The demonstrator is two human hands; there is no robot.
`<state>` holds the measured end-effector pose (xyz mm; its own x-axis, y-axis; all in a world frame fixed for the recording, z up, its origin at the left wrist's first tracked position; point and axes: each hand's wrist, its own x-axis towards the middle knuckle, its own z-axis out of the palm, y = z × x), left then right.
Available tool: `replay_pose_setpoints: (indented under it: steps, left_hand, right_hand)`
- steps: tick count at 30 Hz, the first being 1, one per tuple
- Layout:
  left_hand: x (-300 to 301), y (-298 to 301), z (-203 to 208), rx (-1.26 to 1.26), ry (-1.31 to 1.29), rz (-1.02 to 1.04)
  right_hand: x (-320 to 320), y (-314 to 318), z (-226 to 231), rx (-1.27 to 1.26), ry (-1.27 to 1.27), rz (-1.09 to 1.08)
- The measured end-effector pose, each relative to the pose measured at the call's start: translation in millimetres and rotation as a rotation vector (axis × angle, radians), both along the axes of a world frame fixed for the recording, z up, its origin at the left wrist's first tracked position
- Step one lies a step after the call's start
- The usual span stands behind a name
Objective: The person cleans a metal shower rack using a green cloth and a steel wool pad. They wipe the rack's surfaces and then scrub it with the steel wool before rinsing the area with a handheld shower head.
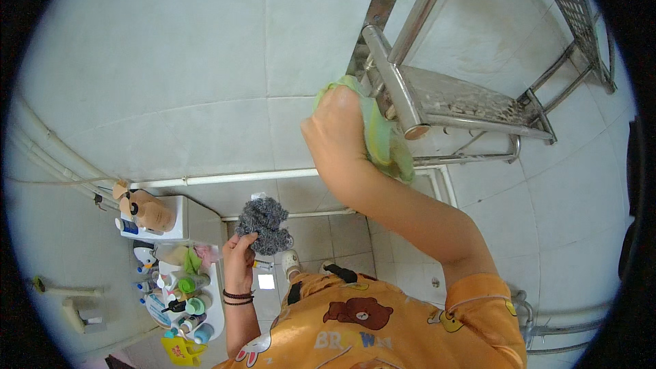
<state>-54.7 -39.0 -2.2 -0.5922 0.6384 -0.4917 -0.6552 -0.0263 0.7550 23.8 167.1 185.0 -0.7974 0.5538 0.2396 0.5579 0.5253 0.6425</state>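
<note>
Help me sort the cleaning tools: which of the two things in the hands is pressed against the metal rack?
The green cloth under the right hand, pressed against the steel rack. The grey scouring ball in the left hand hangs free, away from it.

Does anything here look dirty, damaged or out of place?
Yes: the metal rack on the tiled wall has brown, rust-like staining across its shelf. The right hand presses a green cloth against it; the left hand holds a steel scrubber.

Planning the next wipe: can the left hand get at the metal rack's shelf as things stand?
Probably not directly. The left hand is low, its grip shut on a steel wool scrubber, while the right hand presses a green cloth against the metal rack, on the near side.
</note>
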Motion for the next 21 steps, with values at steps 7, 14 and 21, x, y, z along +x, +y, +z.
replay_pose_setpoints:
  steps: [7, 14, 21]
  left_hand:
    - [-6, 6, 6, -0.026, 0.005, -0.042]
    - [-8, 9, 5, -0.04, 0.046, -0.05]
    - [-6, 14, 18, -0.063, 0.098, -0.059]
  right_hand:
    - [18, -15, -2, 0.04, -0.013, 0.106]
    - [94, -13, -44, -0.178, 0.116, 0.567]
    - [164, 7, -55, -0.402, 0.697, 0.389]
